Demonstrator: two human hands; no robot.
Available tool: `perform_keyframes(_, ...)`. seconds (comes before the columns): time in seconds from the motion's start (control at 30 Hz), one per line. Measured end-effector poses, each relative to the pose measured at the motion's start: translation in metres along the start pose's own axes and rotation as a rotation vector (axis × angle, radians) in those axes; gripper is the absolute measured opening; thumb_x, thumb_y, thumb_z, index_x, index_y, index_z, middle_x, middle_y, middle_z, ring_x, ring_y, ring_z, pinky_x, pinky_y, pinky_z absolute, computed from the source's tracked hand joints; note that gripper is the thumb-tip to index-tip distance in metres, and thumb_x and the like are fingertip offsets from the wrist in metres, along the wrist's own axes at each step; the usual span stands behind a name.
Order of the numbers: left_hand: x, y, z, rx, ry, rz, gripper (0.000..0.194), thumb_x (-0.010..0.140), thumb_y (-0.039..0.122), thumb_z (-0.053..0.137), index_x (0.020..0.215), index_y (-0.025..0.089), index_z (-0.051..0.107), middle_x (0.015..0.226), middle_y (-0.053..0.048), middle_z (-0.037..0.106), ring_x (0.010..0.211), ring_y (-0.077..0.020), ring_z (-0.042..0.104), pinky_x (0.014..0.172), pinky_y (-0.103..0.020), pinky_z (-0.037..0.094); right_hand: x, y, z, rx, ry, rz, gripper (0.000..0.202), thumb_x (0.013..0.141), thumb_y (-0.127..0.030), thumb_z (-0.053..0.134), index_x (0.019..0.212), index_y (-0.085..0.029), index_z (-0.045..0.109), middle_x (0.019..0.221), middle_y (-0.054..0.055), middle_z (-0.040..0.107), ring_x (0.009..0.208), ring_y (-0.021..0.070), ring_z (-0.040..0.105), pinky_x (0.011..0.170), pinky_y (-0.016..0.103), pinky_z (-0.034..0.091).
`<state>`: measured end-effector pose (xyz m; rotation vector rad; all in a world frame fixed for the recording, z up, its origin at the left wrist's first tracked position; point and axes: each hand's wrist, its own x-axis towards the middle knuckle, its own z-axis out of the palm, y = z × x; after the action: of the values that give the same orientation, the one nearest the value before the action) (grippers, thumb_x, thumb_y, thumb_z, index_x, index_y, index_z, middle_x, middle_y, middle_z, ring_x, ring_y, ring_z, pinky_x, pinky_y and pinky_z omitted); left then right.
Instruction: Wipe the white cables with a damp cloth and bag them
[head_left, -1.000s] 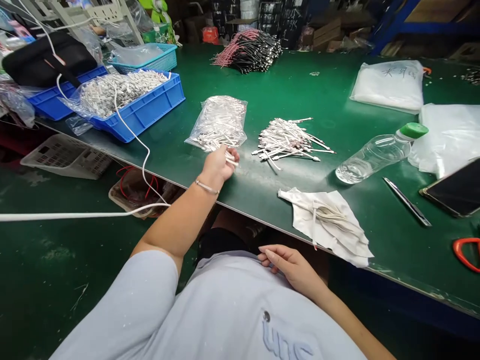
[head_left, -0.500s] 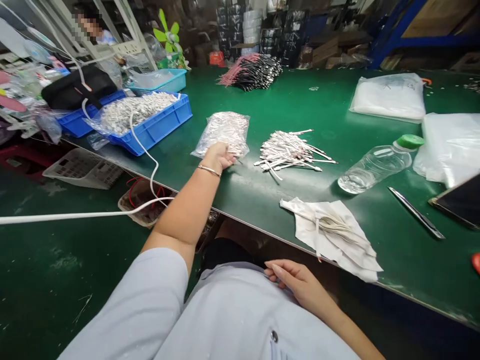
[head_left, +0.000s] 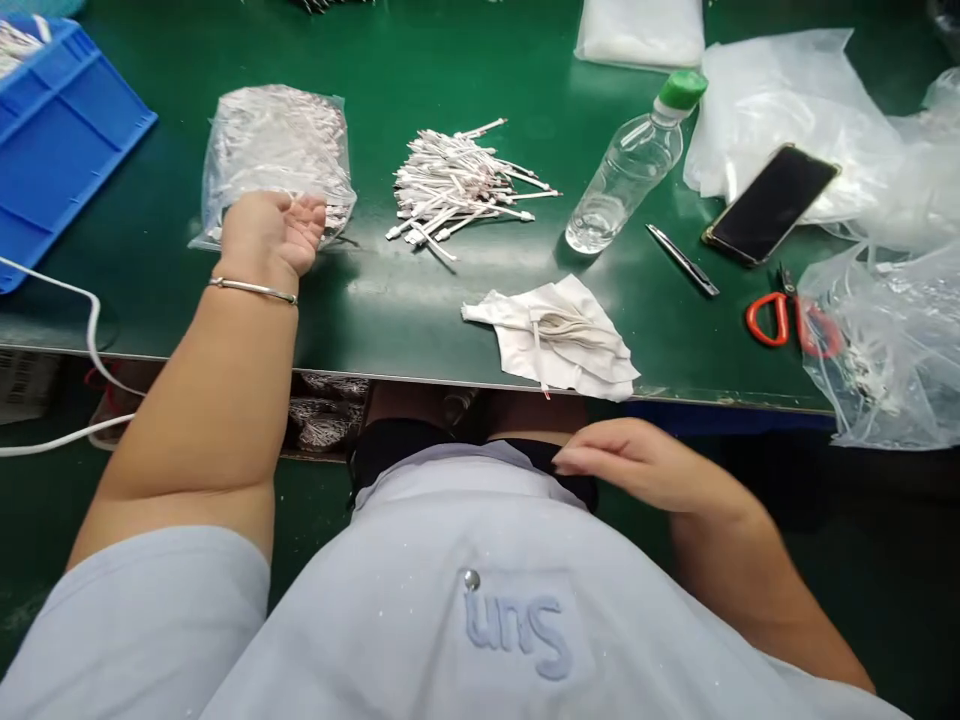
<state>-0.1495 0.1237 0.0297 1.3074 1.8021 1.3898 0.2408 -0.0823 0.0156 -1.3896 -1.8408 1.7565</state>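
My left hand (head_left: 275, 232) rests palm up against the near edge of a clear plastic bag (head_left: 281, 135) packed with small white pieces. Its fingers are loosely curled and a little apart, with nothing seen in them. A loose pile of short white cable pieces (head_left: 461, 185) lies on the table to the right of that hand. My right hand (head_left: 637, 462) hangs over my lap, below the table edge, relaxed and empty, its fingers loosely stretched. A white cloth (head_left: 517, 335) with a tied bundle of flat off-white strips (head_left: 577, 330) lies nearest to it on the table.
A blue crate (head_left: 67, 140) stands at the left of the green table (head_left: 390, 310). A water bottle (head_left: 626, 175), a silver pen-like tool (head_left: 682, 260), a phone (head_left: 772, 205), red-handled scissors (head_left: 769, 318) and plastic bags (head_left: 900, 340) lie rightward. A white cable (head_left: 94, 320) hangs at left.
My view has turned down and to the right, bringing the phone and scissors into full view. My left hand stays at the bag, its palm turned up more. My right hand remains over my lap.
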Motion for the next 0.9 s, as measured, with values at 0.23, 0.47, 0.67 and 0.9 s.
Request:
perform_keyframes(0.23, -0.067, 0.015, 0.025, -0.326, -0.01, -0.302, 0.017, 0.092, 0.009, 0.04, 0.079, 0.02, 0.042, 0.063, 0.005, 0.046, 0.058, -0.0043, 0.042, 0.056, -0.018, 0.038, -0.045, 0.003, -0.046, 0.021, 0.821, -0.01, 0.035, 0.081, -0.052, 0.062, 0.084, -0.019, 0.074, 0.062, 0.004, 0.064, 0.059, 0.0113, 0.056, 0.055, 0.024, 0.041)
perform_keyframes(0.47, -0.139, 0.005, 0.058, -0.138, -0.23, 0.165, 0.003, 0.083, 0.019, 0.057, 0.084, 0.022, 0.059, 0.072, 0.002, 0.06, 0.064, -0.01, 0.054, 0.062, -0.026, 0.047, -0.027, 0.008, -0.046, 0.2, 1.127, -0.191, 0.022, 0.077, -0.038, 0.069, 0.08, -0.016, 0.072, 0.06, 0.002, 0.063, 0.053, 0.0099, 0.053, 0.05, 0.024, 0.037)
perform_keyframes(0.67, -0.18, 0.019, 0.068, 0.172, -0.461, 0.635, 0.015, 0.089, 0.022, 0.052, 0.095, 0.017, 0.065, 0.092, -0.006, 0.066, 0.089, -0.0166, 0.059, 0.083, -0.032, 0.048, 0.018, -0.002, -0.032, -0.113, 0.945, -0.165, 0.018, 0.081, -0.035, 0.063, 0.086, -0.02, 0.07, 0.079, 0.002, 0.068, 0.073, 0.0145, 0.06, 0.066, 0.028, 0.046)
perform_keyframes(0.9, -0.191, 0.013, 0.079, 0.318, -0.511, 0.795, 0.017, 0.091, 0.022, 0.05, 0.096, 0.019, 0.066, 0.096, -0.007, 0.066, 0.089, -0.0179, 0.057, 0.081, -0.034, 0.047, 0.056, -0.027, -0.029, -0.548, 0.88, -0.389, 0.023, 0.087, -0.037, 0.055, 0.082, -0.02, 0.069, 0.08, 0.005, 0.067, 0.079, 0.0179, 0.059, 0.078, 0.033, 0.045)
